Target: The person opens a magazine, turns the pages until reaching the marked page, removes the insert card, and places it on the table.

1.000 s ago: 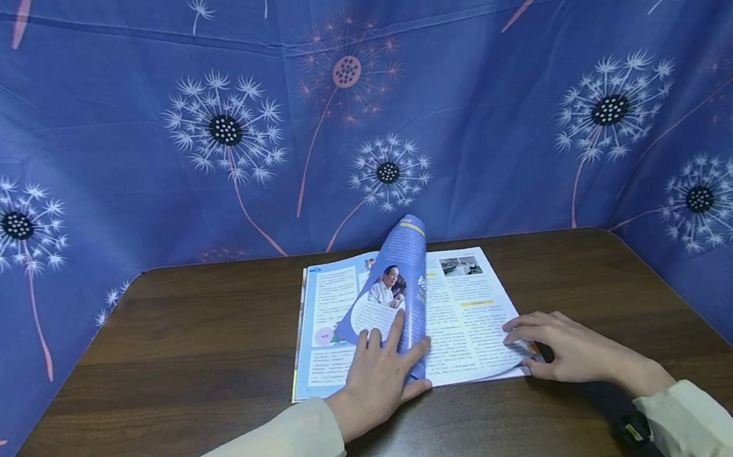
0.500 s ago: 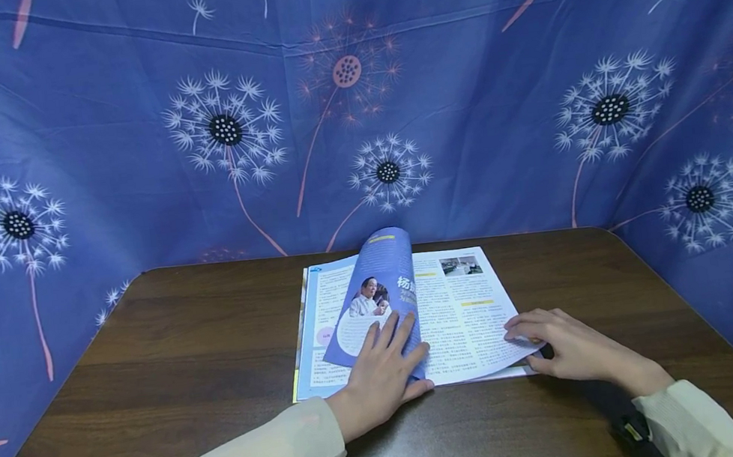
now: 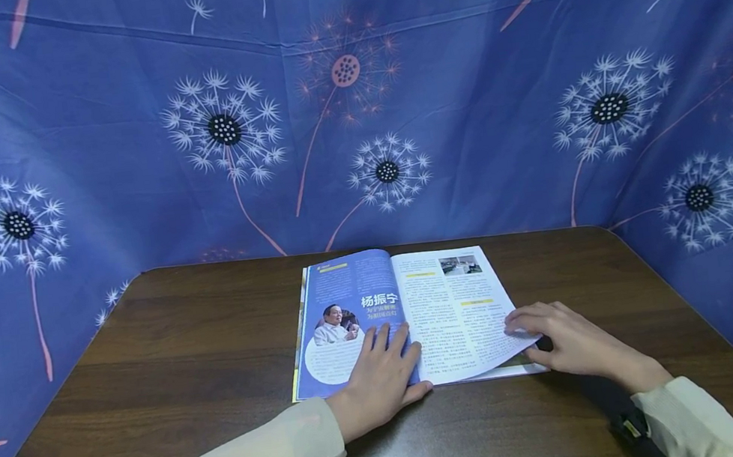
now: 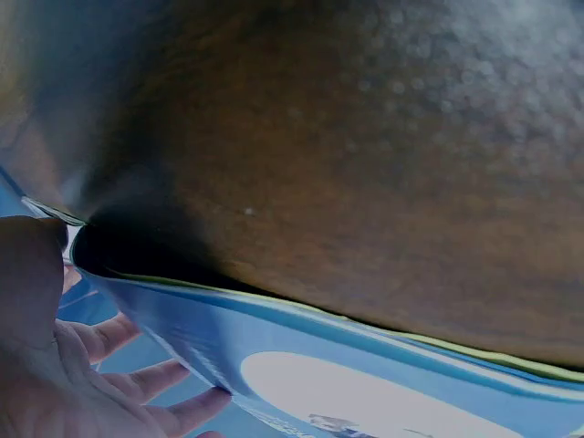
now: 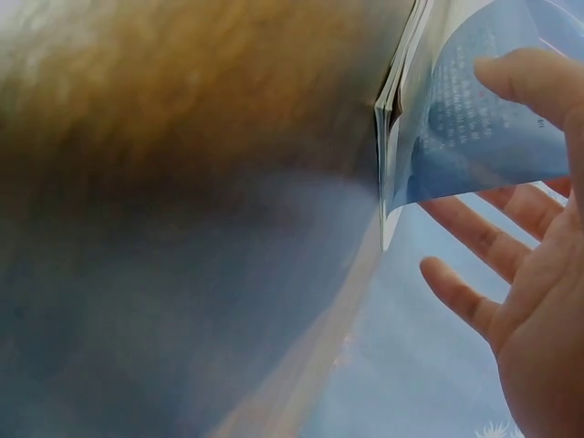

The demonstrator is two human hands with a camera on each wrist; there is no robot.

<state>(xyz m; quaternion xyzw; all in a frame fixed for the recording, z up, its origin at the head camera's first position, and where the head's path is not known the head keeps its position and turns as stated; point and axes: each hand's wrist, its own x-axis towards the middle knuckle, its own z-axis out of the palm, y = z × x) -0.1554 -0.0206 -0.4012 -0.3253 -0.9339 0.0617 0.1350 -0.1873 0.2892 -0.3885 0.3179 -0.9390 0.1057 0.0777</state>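
Observation:
An open magazine (image 3: 450,339) lies on the table, a blue left page (image 3: 345,280) with a portrait facing a white text page. My left hand (image 3: 377,382) rests on the lower part of the blue page near the spine, fingers spread and straight. In the left wrist view, the fingers of the left hand (image 4: 100,383) lie across the blue paper beside its white oval. At the lower right corner, my right hand (image 3: 565,338) pinches the lifted page. The right wrist view has the thumb on one face of that page (image 5: 484,137) and fingers behind it.
The brown wooden table (image 3: 184,355) runs around the magazine. A blue cloth with dandelion prints (image 3: 460,97) hangs behind and at both sides. A black strap with a buckle (image 3: 630,428) is at the right wrist.
The blue page has fallen from half-turned to flat on the left side under my left hand. My right hand has lifted the right page's corner slightly higher.

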